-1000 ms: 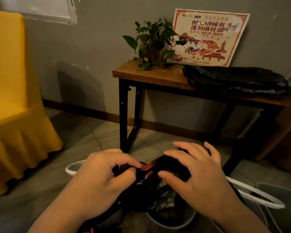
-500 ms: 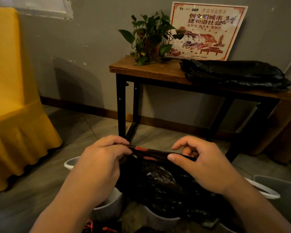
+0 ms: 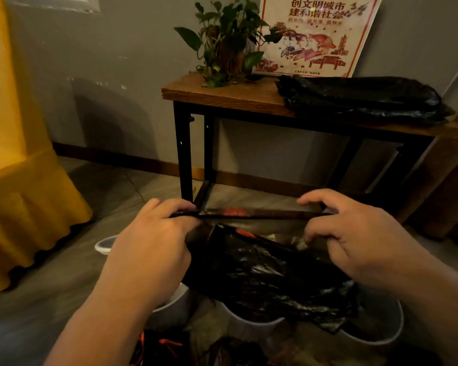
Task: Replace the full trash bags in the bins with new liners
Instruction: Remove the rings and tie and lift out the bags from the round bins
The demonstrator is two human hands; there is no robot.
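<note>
You hold the black bag (image 3: 262, 273) taut above the white bins (image 3: 249, 326)
Your left hand (image 3: 148, 249) and right hand (image 3: 354, 239) each pinch its top hem (image 3: 249, 213), stretched between them; the film looks thin, limp, slippery; grip the doubled hem, not the body.

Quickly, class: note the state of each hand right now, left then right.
Left hand: closed, pinching the black bag by its top edge.
Right hand: closed, pinching the same edge's other end.
</note>
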